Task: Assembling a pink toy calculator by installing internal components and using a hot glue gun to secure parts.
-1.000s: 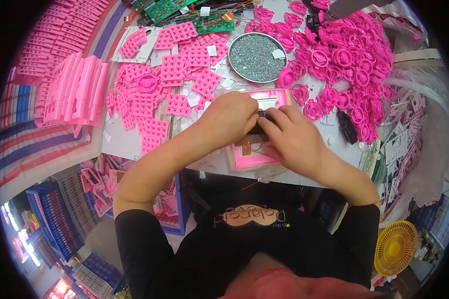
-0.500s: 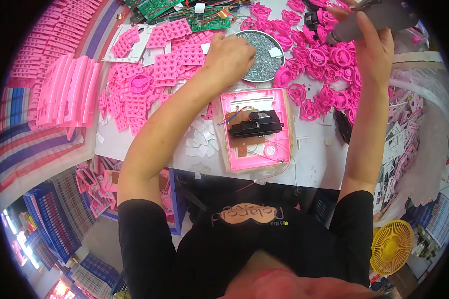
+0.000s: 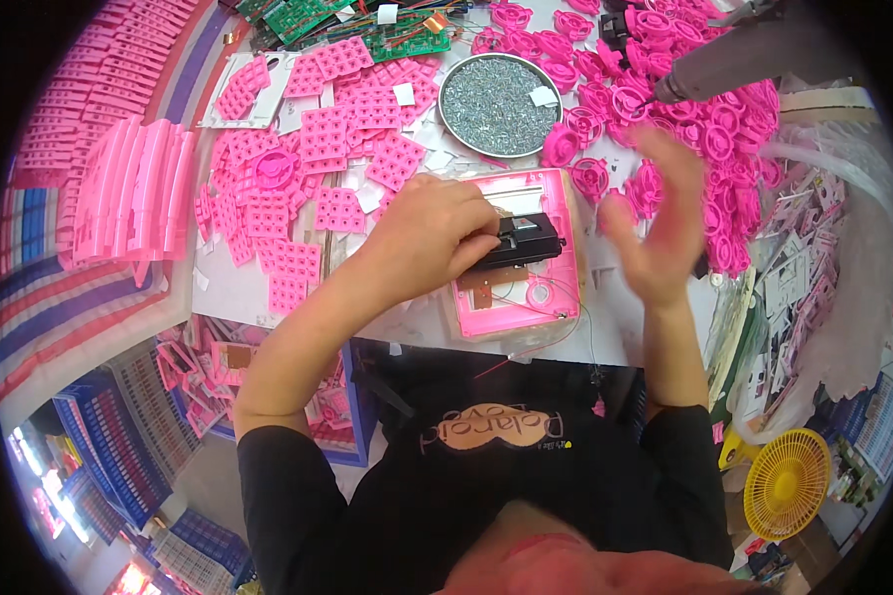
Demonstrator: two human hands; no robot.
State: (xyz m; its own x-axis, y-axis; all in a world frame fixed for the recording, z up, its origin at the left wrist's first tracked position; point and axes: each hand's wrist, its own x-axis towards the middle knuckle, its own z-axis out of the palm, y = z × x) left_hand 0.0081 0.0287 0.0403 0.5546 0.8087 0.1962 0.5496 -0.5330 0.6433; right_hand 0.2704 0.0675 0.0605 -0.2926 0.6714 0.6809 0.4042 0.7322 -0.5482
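A pink plastic casing lies at the near middle of the table with a black plastic mechanism, a brown board and thin wires inside it. My left hand bends over the casing's left side, thumb and fingers closed on the left end of the black mechanism. That end and part of the wiring are hidden beneath it. To the right of the casing my right hand, smeared by motion, has thumb and fingers apart and holds nothing. Beyond it a dark grey power screwdriver points its thin tip toward the pink parts.
A round tray of small screws stands behind the casing. Pink button pads spread to its left, pink ring-shaped parts to its right. Green circuit boards lie at the back. A yellow basket stands lower right.
My left hand has come from the screw tray down to the black mechanism. My right hand has let go of the power screwdriver and moved nearer, toward the casing.
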